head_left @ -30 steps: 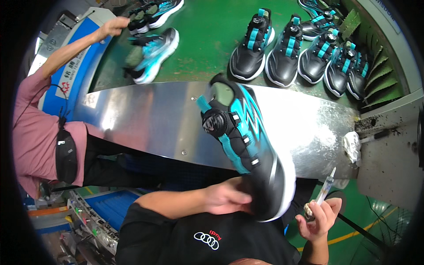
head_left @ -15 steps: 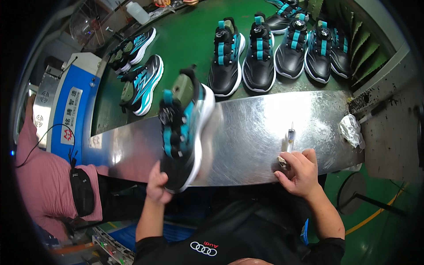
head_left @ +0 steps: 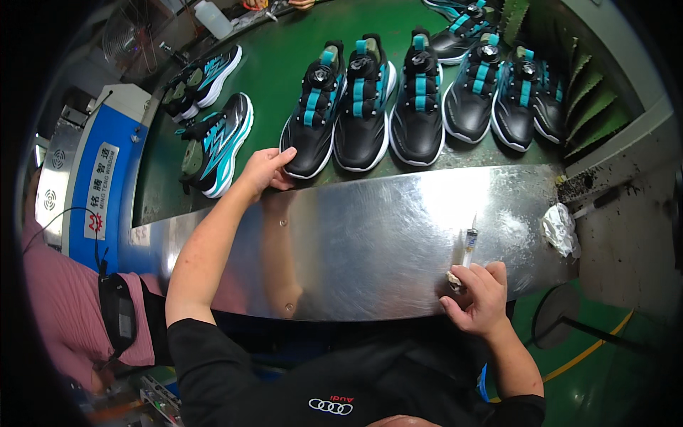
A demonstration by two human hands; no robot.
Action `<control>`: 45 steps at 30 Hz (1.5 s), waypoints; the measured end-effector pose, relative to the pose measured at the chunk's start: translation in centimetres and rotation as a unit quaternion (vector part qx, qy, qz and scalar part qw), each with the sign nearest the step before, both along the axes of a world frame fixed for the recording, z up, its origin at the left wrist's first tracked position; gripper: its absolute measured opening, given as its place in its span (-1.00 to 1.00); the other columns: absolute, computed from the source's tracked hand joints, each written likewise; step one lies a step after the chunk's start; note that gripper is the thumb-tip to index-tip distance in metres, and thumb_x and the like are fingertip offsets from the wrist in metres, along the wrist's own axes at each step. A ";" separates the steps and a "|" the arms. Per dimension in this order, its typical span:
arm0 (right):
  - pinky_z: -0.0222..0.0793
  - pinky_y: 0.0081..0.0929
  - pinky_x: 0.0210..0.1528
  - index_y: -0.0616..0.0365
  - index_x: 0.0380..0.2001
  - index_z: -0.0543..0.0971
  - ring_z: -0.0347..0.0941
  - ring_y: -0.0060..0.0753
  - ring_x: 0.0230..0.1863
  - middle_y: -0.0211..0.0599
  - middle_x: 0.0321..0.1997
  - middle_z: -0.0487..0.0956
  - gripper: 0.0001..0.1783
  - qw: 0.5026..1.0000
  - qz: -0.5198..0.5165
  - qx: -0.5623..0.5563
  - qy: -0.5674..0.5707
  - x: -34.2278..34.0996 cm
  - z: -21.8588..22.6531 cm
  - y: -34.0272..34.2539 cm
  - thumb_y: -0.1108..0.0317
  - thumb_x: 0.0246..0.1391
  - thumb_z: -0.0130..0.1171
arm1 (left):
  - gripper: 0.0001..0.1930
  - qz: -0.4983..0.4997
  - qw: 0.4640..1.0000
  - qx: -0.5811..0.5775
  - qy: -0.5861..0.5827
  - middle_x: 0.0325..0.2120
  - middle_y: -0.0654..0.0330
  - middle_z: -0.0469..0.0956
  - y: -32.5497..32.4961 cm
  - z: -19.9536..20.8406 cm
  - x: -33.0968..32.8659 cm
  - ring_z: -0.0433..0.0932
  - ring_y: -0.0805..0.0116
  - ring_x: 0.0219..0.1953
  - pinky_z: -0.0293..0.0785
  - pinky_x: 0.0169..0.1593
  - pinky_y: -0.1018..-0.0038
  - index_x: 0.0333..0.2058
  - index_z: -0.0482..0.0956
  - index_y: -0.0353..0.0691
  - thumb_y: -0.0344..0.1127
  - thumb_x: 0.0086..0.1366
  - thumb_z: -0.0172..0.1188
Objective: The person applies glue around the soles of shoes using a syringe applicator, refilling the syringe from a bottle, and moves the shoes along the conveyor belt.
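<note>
My left hand (head_left: 267, 172) grips the toe of a black sneaker (head_left: 310, 121) with teal trim and a lacing dial. That sneaker stands upright on the green belt (head_left: 270, 78), at the left end of a row. Beside it, close by, stands a matching sneaker (head_left: 359, 132), with another sneaker (head_left: 417, 117) further right. Over the metal ledge (head_left: 356, 242), my right hand (head_left: 480, 295) is closed around a clear syringe (head_left: 470, 245), its thin tip pointing away from me. Some whitish crumpled material (head_left: 454, 279) sits by the fingers; what it is I cannot tell.
Several more sneakers continue the row; others lie sideways at left, including one sneaker (head_left: 222, 146). Crumpled silvery wrap (head_left: 560, 230) rests at the ledge's right end near green flaps (head_left: 597, 92). A blue and white machine (head_left: 107, 171) and a person in pink (head_left: 67, 299) are at left.
My left hand has carried the sneaker forward from above the ledge and stood it on the belt beside the row. My right hand keeps the syringe in nearly the same place.
</note>
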State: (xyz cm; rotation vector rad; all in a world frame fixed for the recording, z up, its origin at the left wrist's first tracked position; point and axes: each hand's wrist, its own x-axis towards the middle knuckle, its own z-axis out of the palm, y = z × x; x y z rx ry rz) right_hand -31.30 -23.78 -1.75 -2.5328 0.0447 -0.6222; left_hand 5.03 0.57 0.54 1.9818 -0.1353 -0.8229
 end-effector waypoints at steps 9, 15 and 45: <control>0.18 -0.46 -0.32 0.03 -0.22 0.56 0.24 -0.33 -0.45 -0.43 -0.37 0.48 -0.51 0.999 -0.030 -0.021 -0.013 -0.1 -0.1 -0.4 0.15 -0.35 0.32 | -0.79 0.271 0.925 -0.197 -0.179 -0.46 0.21 0.46 15.8 -2.1 -1.5 0.54 0.42 -0.44 0.46 -0.37 0.55 -0.26 0.32 -0.19 -0.37 0.19 0.17; 0.19 -0.47 -0.34 0.01 -0.16 0.54 0.24 -0.37 -0.44 -0.47 -0.31 0.46 -0.46 1.000 -0.011 -0.015 -0.022 0.2 -0.4 -0.4 0.16 -0.35 0.31 | -0.46 0.234 0.893 -0.124 -0.365 -0.03 0.18 0.42 17.2 -4.7 6.5 0.39 0.34 0.01 0.27 0.09 0.44 0.08 0.30 -0.24 -0.44 0.11 0.26; 0.26 -0.48 -0.45 0.15 -0.21 0.53 0.34 -0.35 -0.53 -0.34 -0.54 0.44 -0.59 0.976 -0.021 0.214 -0.030 -2.4 1.2 -1.2 0.35 -0.22 0.35 | -0.14 0.147 0.944 -0.285 -0.075 0.01 0.19 0.24 15.1 2.9 -19.8 0.38 0.40 -0.19 0.38 -0.26 0.64 0.23 -0.01 -0.21 -0.41 -0.08 0.21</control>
